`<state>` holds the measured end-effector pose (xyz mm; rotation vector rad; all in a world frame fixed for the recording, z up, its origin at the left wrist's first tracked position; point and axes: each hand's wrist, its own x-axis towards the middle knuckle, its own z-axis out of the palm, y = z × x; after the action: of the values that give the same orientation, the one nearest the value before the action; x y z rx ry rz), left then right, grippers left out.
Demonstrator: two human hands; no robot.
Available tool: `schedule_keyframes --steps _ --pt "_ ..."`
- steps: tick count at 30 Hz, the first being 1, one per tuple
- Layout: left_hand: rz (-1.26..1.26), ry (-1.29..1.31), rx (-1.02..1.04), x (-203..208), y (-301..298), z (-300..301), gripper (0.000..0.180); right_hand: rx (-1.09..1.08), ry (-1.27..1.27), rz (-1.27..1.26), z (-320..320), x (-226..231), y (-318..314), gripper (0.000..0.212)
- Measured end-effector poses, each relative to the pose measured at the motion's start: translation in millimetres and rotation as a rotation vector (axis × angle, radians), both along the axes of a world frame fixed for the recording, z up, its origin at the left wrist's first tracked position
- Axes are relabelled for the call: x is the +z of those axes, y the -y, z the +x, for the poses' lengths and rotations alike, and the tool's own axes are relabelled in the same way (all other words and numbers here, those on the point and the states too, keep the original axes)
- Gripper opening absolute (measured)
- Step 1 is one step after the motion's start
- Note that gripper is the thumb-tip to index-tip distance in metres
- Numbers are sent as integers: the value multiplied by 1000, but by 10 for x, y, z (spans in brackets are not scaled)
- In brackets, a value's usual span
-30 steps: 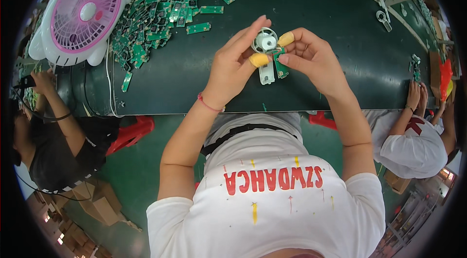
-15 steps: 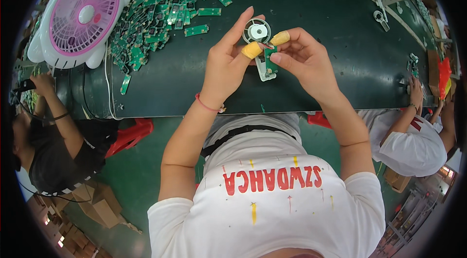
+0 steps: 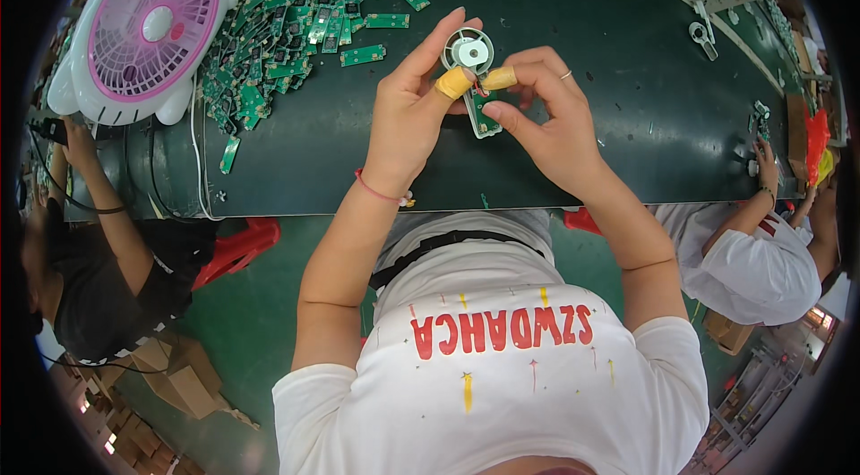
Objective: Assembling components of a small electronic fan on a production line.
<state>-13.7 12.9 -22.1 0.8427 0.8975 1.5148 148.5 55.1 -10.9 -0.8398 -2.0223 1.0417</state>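
Observation:
My left hand [image 3: 403, 121] is closed around a white plastic shell [image 3: 448, 56] with a round ringed head and a narrow handle. A pale disc sits inside the ring. Along the handle lies a green circuit board [image 3: 484, 125], with short reddish wires [image 3: 480, 90] at its upper end. My right hand [image 3: 551, 116] has its thumb at the board's edge and its forefinger on the wires, both bent inward; their exact contact is partly hidden. Yellow wrapping covers my left thumb and right forefinger tips.
A heap of green circuit boards [image 3: 278, 36] covers the bench to the left, beside a pink and white fan [image 3: 157, 24]. A white plastic part [image 3: 702, 40] lies at the far right. Other people work on both sides; a cable [image 3: 199, 161] crosses the bench edge.
The circuit board, earlier pinched over the handle's right side, now lies within the handle. The shell has shifted slightly left and up, and my right forefinger has come down to the wires.

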Motion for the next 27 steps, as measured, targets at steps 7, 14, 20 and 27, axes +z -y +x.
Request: schedule_keyframes --steps 7,14,20,27 --pt "19 1 9 8 4 17 48 24 65 133 -18 33 -60 30" --pt "4 -7 -11 35 1 -1 46 142 57 190 4 -18 -134 30" --pt "37 -5 46 110 7 90 47 -184 71 -105 -18 -45 39 39" --pt "155 -69 218 0 -92 283 54 136 -27 -589 -129 -50 -12 16"
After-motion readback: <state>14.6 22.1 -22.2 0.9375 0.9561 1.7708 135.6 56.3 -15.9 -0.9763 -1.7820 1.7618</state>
